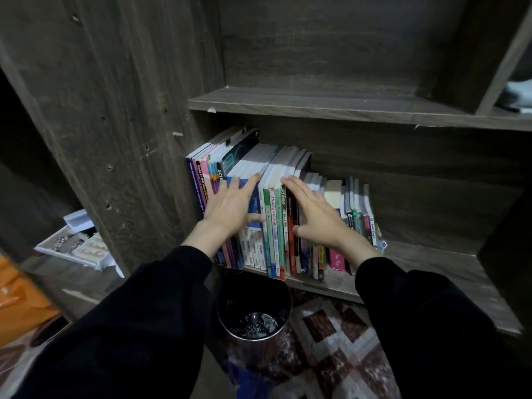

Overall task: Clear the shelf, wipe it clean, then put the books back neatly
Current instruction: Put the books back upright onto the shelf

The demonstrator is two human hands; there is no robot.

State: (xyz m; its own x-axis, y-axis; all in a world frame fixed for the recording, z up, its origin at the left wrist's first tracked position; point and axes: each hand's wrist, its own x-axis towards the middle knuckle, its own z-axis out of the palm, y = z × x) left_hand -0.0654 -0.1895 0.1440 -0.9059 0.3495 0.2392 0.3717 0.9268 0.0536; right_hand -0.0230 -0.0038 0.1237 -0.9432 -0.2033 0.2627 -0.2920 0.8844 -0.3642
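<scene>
A row of upright books (275, 226) fills the left part of the lower shelf (426, 269) of a dark wooden bookcase. Tall books stand at the left and shorter ones (359, 214) at the right end. My left hand (230, 208) lies flat with straight fingers against the spines of the blue and pink books. My right hand (313, 214) presses with straight fingers on the spines of the dark red books near the middle. Neither hand grips a book.
The upper shelf (316, 106) holds nothing in view. A dark round bin (253, 306) stands on the floor just below the books. A patterned rug (331, 341) covers the floor. A white tray of small items (74, 243) sits at the left, with an orange object (20, 298) beneath it.
</scene>
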